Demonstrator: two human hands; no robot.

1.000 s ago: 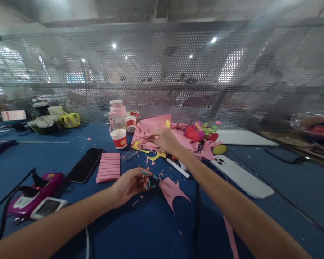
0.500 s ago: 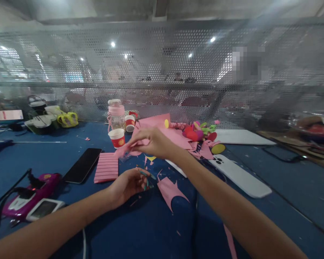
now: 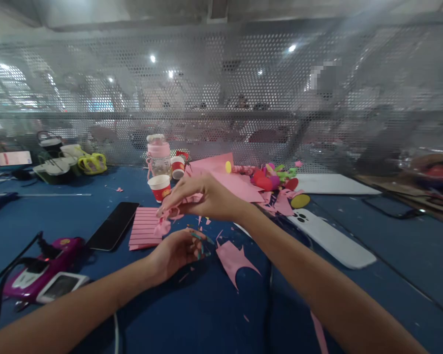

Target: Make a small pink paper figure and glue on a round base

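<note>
My right hand (image 3: 203, 196) hovers over the right edge of a folded, black-lined pink paper (image 3: 144, 228). Between its fingertips is a crumpled pink piece (image 3: 163, 226), looking like paper cuttings; its exact shape is blurred. My left hand (image 3: 177, 250) rests on the blue table with curled fingers around a pair of teal-handled scissors (image 3: 198, 237), partly hidden by the fingers. Just right of the scissors lies a pink paper scrap (image 3: 233, 260) with jagged points and a curved cut edge. Small pink bits are scattered around both hands.
Paper cups (image 3: 159, 188) and a pink-lidded bottle (image 3: 158, 156) stand behind my right hand. Pink sheets (image 3: 239, 184) and colourful craft pieces (image 3: 268, 181) pile up at the back. A black phone (image 3: 113, 226), a purple power strip (image 3: 53, 265) and a white phone-shaped object (image 3: 332, 238) lie around.
My right hand has dipped slightly, and the pink piece in its fingers now hangs lower, over the lined paper. My left hand has stayed nearly still.
</note>
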